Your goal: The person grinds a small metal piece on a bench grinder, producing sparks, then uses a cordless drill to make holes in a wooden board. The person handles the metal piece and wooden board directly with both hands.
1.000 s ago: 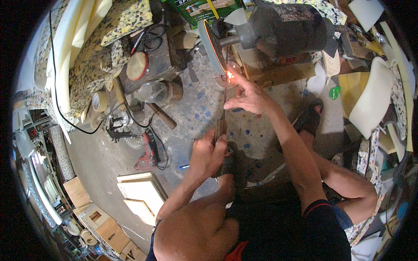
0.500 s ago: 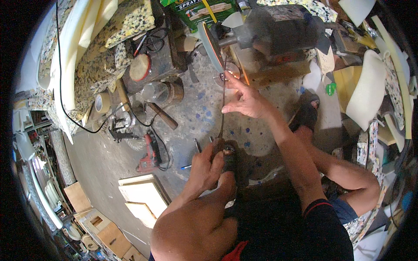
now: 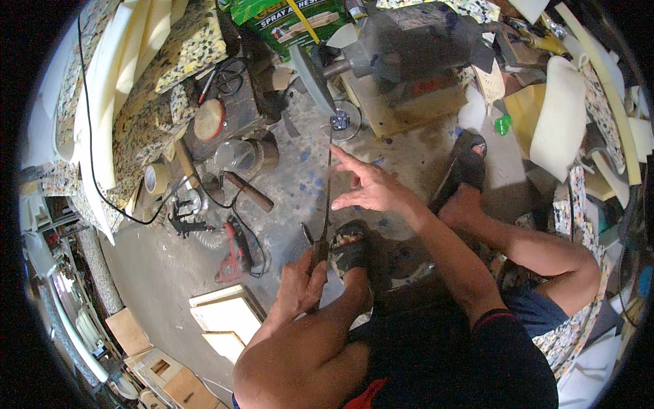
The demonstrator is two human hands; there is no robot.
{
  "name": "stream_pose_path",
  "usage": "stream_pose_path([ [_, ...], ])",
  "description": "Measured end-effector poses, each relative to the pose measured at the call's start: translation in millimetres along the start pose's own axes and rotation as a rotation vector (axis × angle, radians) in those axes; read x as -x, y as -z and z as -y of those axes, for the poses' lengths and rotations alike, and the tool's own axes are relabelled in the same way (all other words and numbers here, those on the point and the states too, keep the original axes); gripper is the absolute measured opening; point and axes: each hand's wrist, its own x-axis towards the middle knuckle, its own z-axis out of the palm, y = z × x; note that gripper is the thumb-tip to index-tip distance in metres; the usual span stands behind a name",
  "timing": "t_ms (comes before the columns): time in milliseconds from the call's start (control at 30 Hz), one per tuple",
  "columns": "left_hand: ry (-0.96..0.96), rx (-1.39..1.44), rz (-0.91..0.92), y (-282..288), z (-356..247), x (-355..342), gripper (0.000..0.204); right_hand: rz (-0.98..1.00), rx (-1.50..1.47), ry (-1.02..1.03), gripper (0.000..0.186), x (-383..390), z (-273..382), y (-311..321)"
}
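Note:
My left hand [image 3: 300, 281] is closed round the handle of a long, thin-bladed knife [image 3: 329, 204], held on edge with its tip pointing away from me. A short dark rod-like piece [image 3: 306, 233] sticks out beside that hand; its kind is unclear. My right hand [image 3: 373, 189] has its fingers apart, with the index fingertip and thumb at the side of the blade; whether they touch it I cannot tell. Beyond the tip stands the grinding wheel [image 3: 312, 80] of a grey bench grinder [image 3: 415, 51]. Under the wheel lies a round metal dish [image 3: 349, 121].
On the left lie a red power tool [image 3: 235, 255], a hammer [image 3: 248, 191], a clear jar [image 3: 236, 155], a tape roll [image 3: 155, 178] and a black cable [image 3: 85, 129]. White boards [image 3: 221, 317] rest nearer. Foam pieces [image 3: 558, 112] pile up at right. My sandalled feet flank the work.
Both hands have drawn back toward me with the knife, and its blade has come away from the wheel. The orange glow along the wheel's rim is gone.

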Motion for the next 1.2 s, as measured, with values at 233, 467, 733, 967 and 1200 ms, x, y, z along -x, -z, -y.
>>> stream_pose_path([
  [233,-0.098,-0.092,0.004,-5.0,14.3,-16.8,0.032,-0.024,0.074,-0.11,0.115,15.7,1.5,24.7],
  [467,-0.181,-0.082,-0.152,-17.8,-26.8,-74.8,0.033,-0.156,0.099,-0.042,0.116,-29.2,-16.8,47.5],
  [733,-0.118,-0.129,-0.269,-10.4,-52.4,-155.1,0.03,-0.037,-0.065,0.004,0.102,-80.0,-30.4,65.3],
  [967,-0.172,-0.152,-0.304,-5.5,-64.1,-178.2,0.031,-0.04,-0.104,0.1,0.096,-100.5,-42.4,74.8],
  [1200,-0.114,-0.061,-0.282,-3.7,-67.5,-186.1,0.029,0.044,-0.126,0.005,0.089,-108.2,-40.1,80.4],
])
